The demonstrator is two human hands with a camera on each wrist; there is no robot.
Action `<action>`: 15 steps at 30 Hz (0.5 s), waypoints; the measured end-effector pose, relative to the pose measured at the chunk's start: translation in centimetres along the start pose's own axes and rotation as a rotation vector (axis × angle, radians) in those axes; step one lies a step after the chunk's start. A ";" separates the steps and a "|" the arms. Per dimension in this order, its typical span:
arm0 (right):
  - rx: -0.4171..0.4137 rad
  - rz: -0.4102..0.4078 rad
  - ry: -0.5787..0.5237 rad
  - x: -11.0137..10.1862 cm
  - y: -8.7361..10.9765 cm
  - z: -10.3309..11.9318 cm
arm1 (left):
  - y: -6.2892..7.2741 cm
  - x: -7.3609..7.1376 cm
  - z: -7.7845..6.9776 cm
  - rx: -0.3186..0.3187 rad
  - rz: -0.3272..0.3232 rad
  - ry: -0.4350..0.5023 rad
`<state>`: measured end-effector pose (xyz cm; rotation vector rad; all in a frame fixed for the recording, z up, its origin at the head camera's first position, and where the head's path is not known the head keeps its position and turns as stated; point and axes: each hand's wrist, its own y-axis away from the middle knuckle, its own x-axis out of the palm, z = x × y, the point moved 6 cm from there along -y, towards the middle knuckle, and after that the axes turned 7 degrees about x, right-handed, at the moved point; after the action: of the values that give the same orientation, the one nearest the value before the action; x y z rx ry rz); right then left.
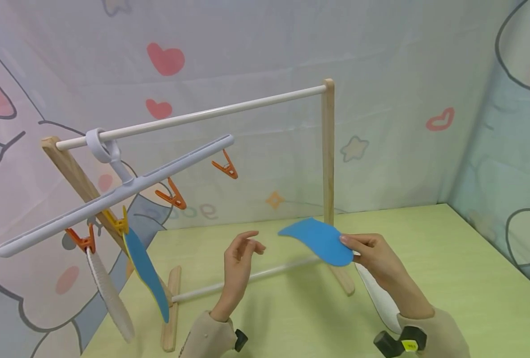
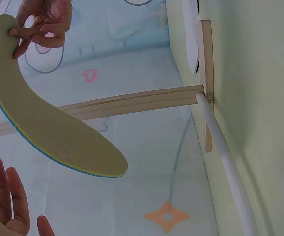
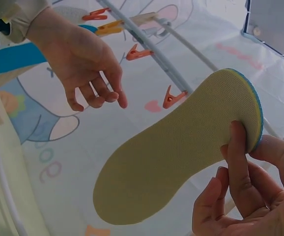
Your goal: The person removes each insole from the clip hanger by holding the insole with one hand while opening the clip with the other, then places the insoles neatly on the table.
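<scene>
A: Right hand (image 1: 377, 256)?
B: Pinching one end of a blue insole (image 1: 320, 241) above the desk (image 1: 466, 268).
A: Left hand (image 1: 238, 263)?
B: Hovering nearby, fingers hanging loose.
A: Hanger (image 1: 157, 174)?
B: Carrying clipped insoles (image 1: 145, 268) toward its left end.

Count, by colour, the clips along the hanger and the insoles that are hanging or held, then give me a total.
Orange clips: 3
Yellow clip: 1
Blue-faced insoles: 2
White insole: 1
Total: 7
</scene>
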<state>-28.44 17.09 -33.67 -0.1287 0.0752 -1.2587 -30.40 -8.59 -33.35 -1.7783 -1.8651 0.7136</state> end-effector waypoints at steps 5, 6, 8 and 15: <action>-0.004 -0.002 -0.001 -0.2 0.2 0.2 | 0.0 0.0 -0.2 0.073 -0.007 -0.030; -0.008 0.001 -0.008 -0.3 0.2 0.2 | 0.0 0.0 -0.2 0.077 -0.007 -0.035; -0.016 0.011 -0.028 -0.3 0.3 0.3 | 0.0 0.0 -0.1 0.084 -0.008 -0.043; -0.046 0.062 -0.078 -0.7 0.8 0.6 | 0.0 -0.1 0.3 0.071 -0.016 -0.036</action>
<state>-27.84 18.04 -33.16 -0.2133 0.0404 -1.1893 -30.62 -8.67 -33.56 -1.7146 -1.8517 0.8007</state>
